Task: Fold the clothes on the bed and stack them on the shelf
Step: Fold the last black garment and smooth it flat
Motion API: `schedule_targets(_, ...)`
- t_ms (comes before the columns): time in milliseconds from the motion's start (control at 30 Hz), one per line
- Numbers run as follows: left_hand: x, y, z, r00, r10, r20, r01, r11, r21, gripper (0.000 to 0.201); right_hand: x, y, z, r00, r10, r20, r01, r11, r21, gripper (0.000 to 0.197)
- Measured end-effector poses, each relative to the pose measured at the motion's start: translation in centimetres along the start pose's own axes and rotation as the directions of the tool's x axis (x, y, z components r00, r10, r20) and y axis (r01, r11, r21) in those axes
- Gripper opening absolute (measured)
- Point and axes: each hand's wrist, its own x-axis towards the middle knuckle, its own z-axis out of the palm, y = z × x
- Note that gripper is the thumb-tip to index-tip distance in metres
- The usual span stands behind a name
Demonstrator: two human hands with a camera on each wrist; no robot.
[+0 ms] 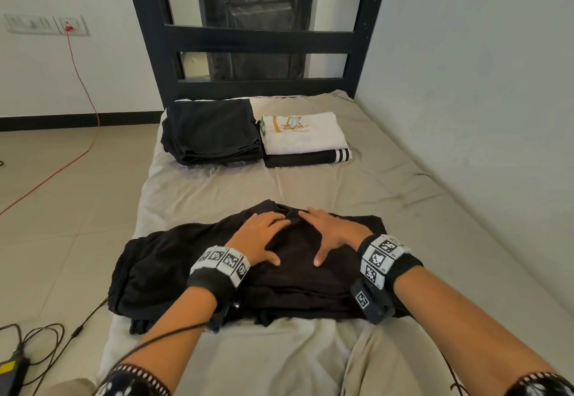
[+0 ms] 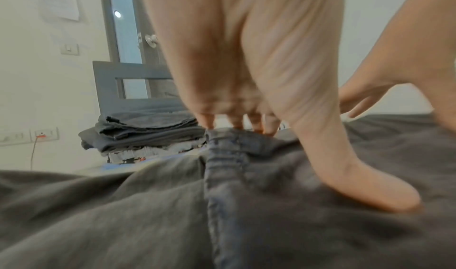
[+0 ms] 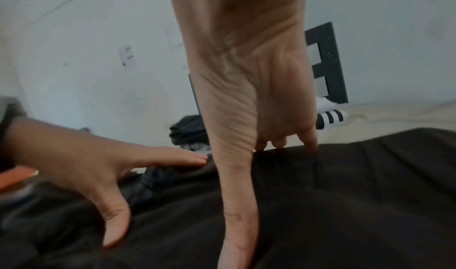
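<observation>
- A black garment (image 1: 217, 271) lies partly folded across the near end of the bed (image 1: 357, 187), at 6 o'clock in the head view, its left part bunched toward 8 o'clock.
- The left hand (image 1: 259, 234) lies flat on the garment's middle, fingers straight and spread, thumb splayed toward the other hand.
- The right hand (image 1: 332, 234) lies flat just beside it at 3 o'clock from the left hand, fingers spread likewise; the two thumbs (image 1: 321, 255) are near each other but apart.
- At 12 o'clock, well apart from the hands, a stack of dark folded clothes (image 1: 211, 131) sits near the headboard (image 1: 254, 38).
- Touching that stack at its 3 o'clock side, a folded white shirt (image 1: 304, 134) rests on a black striped garment (image 1: 307, 158).
- A red cable (image 1: 77, 85) runs from a wall socket (image 1: 70, 25) at 10 o'clock down to the floor.
</observation>
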Motion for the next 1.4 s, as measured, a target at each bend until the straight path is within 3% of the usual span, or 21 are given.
schedule_targets(33,0.5,-0.2,0.3,0.989,-0.049,0.140,0.043,0.998,0.047,0.108,0.4,-0.2,0.3,0.999,0.001,0.042,0.001,0.999,-0.046,0.138)
schedule_targets(100,1.0,-1.2,1.3,0.919,-0.179,0.352,0.130,0.979,0.158,0.127,1.1,0.4,1.4,0.987,0.063,0.146,-0.042,0.989,-0.144,0.149)
schedule_targets(167,0.8,-2.6,2.2,0.861,-0.246,0.446,0.182,0.966,0.182,0.137,1.6,2.3,2.6,0.968,0.165,0.191,-0.127,0.972,-0.196,0.147)
schedule_targets(200,0.7,-3.1,2.5,0.847,-0.261,0.463,0.202,0.964,0.173,0.140,1.5,3.4,2.8,0.961,0.206,0.182,-0.177,0.970,-0.166,0.134)
schedule_targets(267,0.5,-4.0,2.6,0.830,-0.272,0.486,0.222,0.962,0.159,0.143,1.0,5.7,2.8,0.952,0.255,0.169,-0.238,0.965,-0.110,0.112)
schedule_targets(400,1.0,-4.7,2.9,0.805,-0.269,0.529,0.239,0.963,0.127,0.145,0.3,9.8,2.3,0.907,0.348,0.238,-0.301,0.930,-0.213,0.153)
schedule_targets(567,1.1,-4.7,3.2,0.800,-0.264,0.540,0.244,0.964,0.110,0.147,-0.6,12.6,2.8,0.898,0.359,0.255,-0.329,0.932,-0.156,0.156)
schedule_targets(667,0.8,-3.8,2.4,0.805,-0.265,0.530,0.217,0.964,0.153,0.145,-1.4,13.0,2.7,0.932,0.291,0.217,-0.272,0.956,-0.113,0.154)
schedule_targets(733,0.8,-2.9,1.8,0.864,-0.192,0.465,0.144,0.980,0.136,0.137,-2.3,13.5,2.9,0.972,0.190,0.141,-0.183,0.981,-0.060,0.148)
schedule_targets(800,0.9,-1.9,1.7,0.924,-0.078,0.376,0.078,0.997,0.014,0.115,-3.3,13.7,3.7,0.999,0.042,0.031,-0.044,0.998,0.051,0.138)
schedule_targets(867,0.8,-0.9,2.1,0.937,-0.014,0.349,0.034,0.998,-0.053,0.087,-3.9,13.4,5.0,0.998,-0.049,-0.026,0.052,0.986,0.157,0.134)
schedule_targets(900,0.8,-0.6,2.4,0.930,-0.016,0.366,0.036,0.998,-0.050,0.085,-4.0,13.4,5.9,0.997,-0.073,-0.028,0.077,0.983,0.168,0.136)
schedule_targets(1067,0.4,-1.7,3.4,0.867,-0.167,0.470,0.178,0.984,0.023,0.144,-3.6,15.6,8.6,0.998,-0.057,-0.038,0.060,0.996,0.062,0.142)
schedule_targets(1267,0.2,-2.0,3.5,0.822,-0.225,0.523,0.228,0.972,0.059,0.157,-3.9,16.0,8.2,0.998,-0.003,0.065,-0.001,0.998,0.060,0.154)
schedule_targets(1400,-0.7,-1.5,2.8,0.827,-0.255,0.500,0.250,0.965,0.080,0.160,-4.8,15.4,6.4,0.980,0.114,0.164,-0.121,0.992,0.033,0.167)
